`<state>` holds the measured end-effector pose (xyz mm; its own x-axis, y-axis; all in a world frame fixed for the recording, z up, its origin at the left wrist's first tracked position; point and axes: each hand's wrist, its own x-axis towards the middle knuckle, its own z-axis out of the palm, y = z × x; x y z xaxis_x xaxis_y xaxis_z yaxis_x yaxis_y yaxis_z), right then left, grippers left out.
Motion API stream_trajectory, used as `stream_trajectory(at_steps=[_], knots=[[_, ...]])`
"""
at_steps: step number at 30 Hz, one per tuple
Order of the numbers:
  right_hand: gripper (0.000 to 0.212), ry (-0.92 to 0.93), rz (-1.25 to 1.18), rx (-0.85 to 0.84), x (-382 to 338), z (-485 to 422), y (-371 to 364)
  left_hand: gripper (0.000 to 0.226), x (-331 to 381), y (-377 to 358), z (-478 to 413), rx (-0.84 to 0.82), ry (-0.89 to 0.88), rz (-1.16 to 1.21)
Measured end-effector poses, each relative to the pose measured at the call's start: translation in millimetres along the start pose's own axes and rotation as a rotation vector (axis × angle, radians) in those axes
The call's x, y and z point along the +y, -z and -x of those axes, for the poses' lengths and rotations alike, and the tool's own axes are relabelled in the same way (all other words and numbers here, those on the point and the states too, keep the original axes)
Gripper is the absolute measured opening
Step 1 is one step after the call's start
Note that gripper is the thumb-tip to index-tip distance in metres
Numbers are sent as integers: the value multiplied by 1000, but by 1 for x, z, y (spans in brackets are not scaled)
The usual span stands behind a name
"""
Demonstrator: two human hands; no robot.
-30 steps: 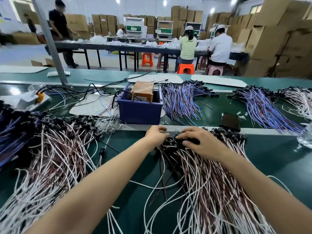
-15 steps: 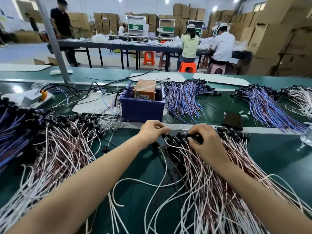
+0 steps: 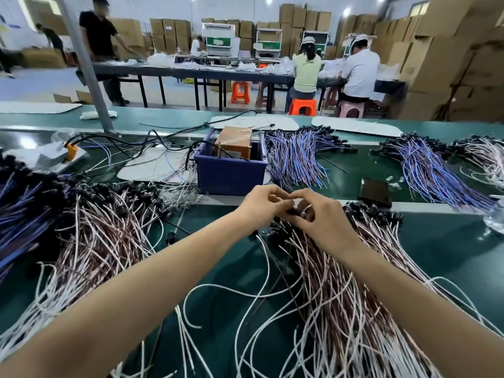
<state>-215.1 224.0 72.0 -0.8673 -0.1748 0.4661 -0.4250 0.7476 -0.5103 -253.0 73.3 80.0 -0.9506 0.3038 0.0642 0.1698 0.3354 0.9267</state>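
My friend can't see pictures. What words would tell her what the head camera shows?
Two bare hands meet over a green table: the left hand and right hand pinch a black connector at the top of a pile of brown-and-white wires. A blue bin stands behind them.

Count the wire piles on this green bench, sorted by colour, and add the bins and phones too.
Blue-and-purple wire piles: 3
Brown-and-white wire piles: 3
Blue bin: 1
Phone: 1
Total: 8
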Motion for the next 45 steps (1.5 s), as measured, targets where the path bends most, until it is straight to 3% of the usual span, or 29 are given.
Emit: stream_trajectory(at_steps=[3, 5, 7, 11, 14, 17, 20, 24, 29, 31, 35, 38, 40, 42, 45], knots=[[40, -59, 88, -71, 12, -3, 1, 16, -4, -6, 12, 59, -29, -61], [36, -51, 184, -97, 18, -4, -1, 17, -9, -16, 23, 113, -122, -254], [34, 6, 282, -93, 23, -4, -5, 32, -17, -29, 34, 104, -147, -460], [34, 96, 419, -167, 31, 4, -11, 82, -36, -55, 57, -51, 175, -621], [36, 183, 472, -228, 34, 9, -17, 91, -41, -71, 68, -103, 146, -492], [36, 145, 458, -248, 32, 4, -15, 95, -37, -69, 65, -14, 140, -175], [39, 226, 628, -269, 26, 1, -15, 98, -32, -70, 63, 46, 146, -45], [52, 359, 831, -396, 15, -5, -19, 97, -28, -72, 63, 95, 174, 54], [31, 391, 823, -504, 17, -9, -18, 89, -24, -59, 70, 46, 255, 10], [30, 403, 846, -509, 18, -9, -18, 82, -23, -48, 78, -26, 199, -125], [52, 376, 880, -520, 24, -10, -21, 52, -16, 27, 75, -106, -76, -503], [56, 362, 880, -535, 22, -10, -21, 53, -33, 97, 59, 66, 55, -934], [59, 350, 872, -541, 24, -11, -21, 54, -52, 123, 58, -15, 249, -1138], [63, 333, 848, -545, 21, -11, -21, 43, -67, 134, 59, -111, 279, -1138], [67, 340, 838, -535, 20, -11, -23, 25, -72, 142, 53, -66, 222, -922]])
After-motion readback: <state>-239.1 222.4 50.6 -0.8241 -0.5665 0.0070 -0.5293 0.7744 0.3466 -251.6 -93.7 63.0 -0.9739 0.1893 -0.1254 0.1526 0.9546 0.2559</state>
